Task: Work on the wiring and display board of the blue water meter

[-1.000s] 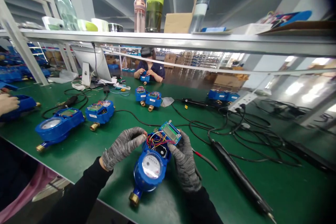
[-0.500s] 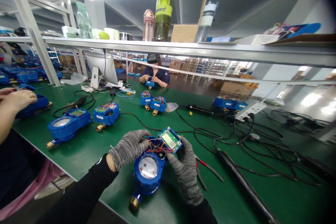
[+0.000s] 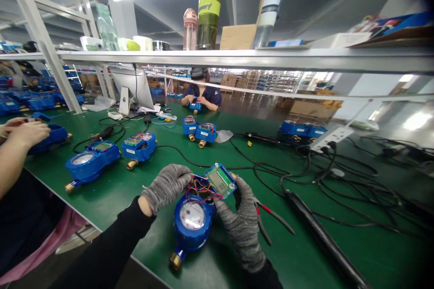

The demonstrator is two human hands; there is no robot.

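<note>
A blue water meter (image 3: 192, 223) with a round dial and a brass end lies on the table in front of me. Its box section is uncovered, showing a tangle of coloured wires (image 3: 202, 188). In a grey knit glove, my right hand (image 3: 242, 219) grips the green circuit board with an LCD display (image 3: 219, 181), tilted above the box. Also gloved, my left hand (image 3: 167, 187) is closed at the box's left edge, pinching what looks like a thin wire; its fingertips are partly hidden. Red-handled pliers (image 3: 273, 216) lie beside my right hand.
Other blue meters stand left (image 3: 91, 162) and farther back (image 3: 206, 132). Black cables and a long black bar (image 3: 322, 239) run along the right, near a white power strip (image 3: 332, 139). A co-worker's hands (image 3: 29, 133) work at far left; another person sits opposite. A shelf with bottles (image 3: 209, 13) spans overhead.
The view has shifted slightly, moving most things a little right. My left fingers have drawn back slightly from over the wires. The display board stays in my right hand.
</note>
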